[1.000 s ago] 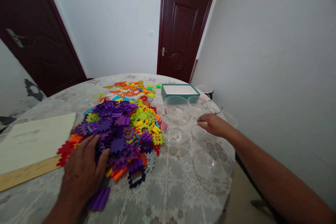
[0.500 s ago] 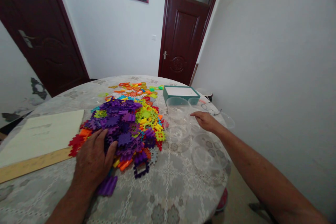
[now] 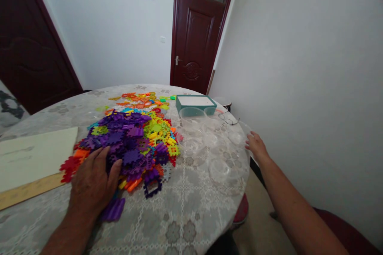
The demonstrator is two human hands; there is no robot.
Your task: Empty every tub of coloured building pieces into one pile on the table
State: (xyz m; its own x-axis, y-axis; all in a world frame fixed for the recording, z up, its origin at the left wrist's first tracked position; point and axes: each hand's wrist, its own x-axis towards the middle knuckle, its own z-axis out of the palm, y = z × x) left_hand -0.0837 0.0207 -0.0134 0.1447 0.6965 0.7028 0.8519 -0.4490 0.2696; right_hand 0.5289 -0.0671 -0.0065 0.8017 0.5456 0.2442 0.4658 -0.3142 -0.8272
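My left hand lies palm down at the near left side of a heap of plastic building pieces, with thumb and fingers apart. Its fingertips touch the purple pieces, many of them toothed squares. A loose purple ridged piece lies beside the wrist. Over at the table's right edge is my right hand, fingers spread and slightly bent, against the rim of a clear plastic bowl. Whether it grips that rim is hard to see. More clear bowls stand between the hand and the heap.
Yellow-green pieces and orange pieces spread behind the purple ones. A green box with a white top stands at the back right. A pale sheet lies at the left. The round table has a patterned cover.
My right hand has moved right and slightly nearer, from above the clear bowls to the outer bowl at the table edge. The view has turned right. My left hand stays at the heap.
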